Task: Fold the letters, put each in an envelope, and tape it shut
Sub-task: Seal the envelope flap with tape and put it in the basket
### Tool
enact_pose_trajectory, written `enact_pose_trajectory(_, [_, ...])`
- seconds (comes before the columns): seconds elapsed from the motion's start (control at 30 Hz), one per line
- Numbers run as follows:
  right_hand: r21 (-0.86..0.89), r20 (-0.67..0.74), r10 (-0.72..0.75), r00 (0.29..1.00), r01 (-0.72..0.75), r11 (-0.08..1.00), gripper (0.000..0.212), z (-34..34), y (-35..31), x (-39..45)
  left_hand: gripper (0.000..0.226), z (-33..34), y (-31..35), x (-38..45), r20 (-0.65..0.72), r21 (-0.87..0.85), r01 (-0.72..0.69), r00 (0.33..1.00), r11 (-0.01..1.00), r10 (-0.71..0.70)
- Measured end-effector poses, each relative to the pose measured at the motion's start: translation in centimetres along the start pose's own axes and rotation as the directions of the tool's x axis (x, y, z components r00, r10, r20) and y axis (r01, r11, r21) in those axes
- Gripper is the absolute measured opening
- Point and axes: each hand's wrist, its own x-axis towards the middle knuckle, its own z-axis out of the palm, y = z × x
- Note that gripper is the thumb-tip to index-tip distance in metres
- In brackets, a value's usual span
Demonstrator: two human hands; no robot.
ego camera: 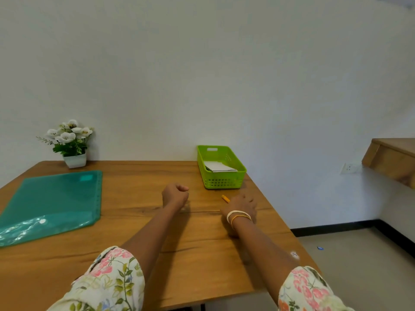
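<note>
A green plastic basket [221, 182] stands at the table's far right edge, with white envelopes or folded papers [219, 166] inside. A teal plastic folder [51, 203] lies flat on the left. My left hand [175, 194] is over the middle of the table, curled into a fist with nothing visible in it. My right hand [243, 204] rests palm down near the right edge, just in front of the basket. A small orange object [225, 198] pokes out at its thumb side. Whether the fingers hold it is hidden.
The wooden table [193, 243] ends close to my right arm, with floor beyond it. A white pot of artificial flowers [71, 143] stands at the back left against the wall. A wooden shelf [390, 160] juts from the right wall.
</note>
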Motion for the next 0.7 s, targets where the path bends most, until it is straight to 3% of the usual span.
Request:
enact_pose_trajectory(0.07, [-0.067,0.046,0.060,0.997,-0.057,0.996,0.049,0.3,0.0,-0.7,0.018,-0.9,-1.1,-1.0,-0.065,0.069,-0.055,0.996,0.996,0.060])
enact_pose_trajectory(0.27, [-0.078,-0.023,-0.147,0.989,0.145,0.986,0.032,2.8,-2.2,-2.5,0.025,-3.0,-3.4,-2.6,-0.177,0.275,-0.073,0.976,0.959,0.125])
enact_pose_trajectory(0.47, [-0.073,-0.047,-0.370,0.928,0.367,0.927,0.030,5.5,-5.5,-3.7,0.033,-4.0,-5.5,-1.1,-0.134,0.485,-0.105,0.972,0.868,0.193])
enact_pose_trajectory(0.6, [-0.065,-0.057,-0.394,0.917,0.390,0.918,0.031,6.4,-7.3,-2.7,0.051,-3.6,-5.3,0.4,-0.096,0.522,-0.099,0.980,0.847,0.174])
enact_pose_trajectory(0.7, [-0.084,-0.045,-0.396,0.917,0.391,0.917,0.029,6.7,-7.9,-1.4,0.048,-2.9,-4.9,1.4,-0.072,0.552,-0.133,0.976,0.823,0.206])
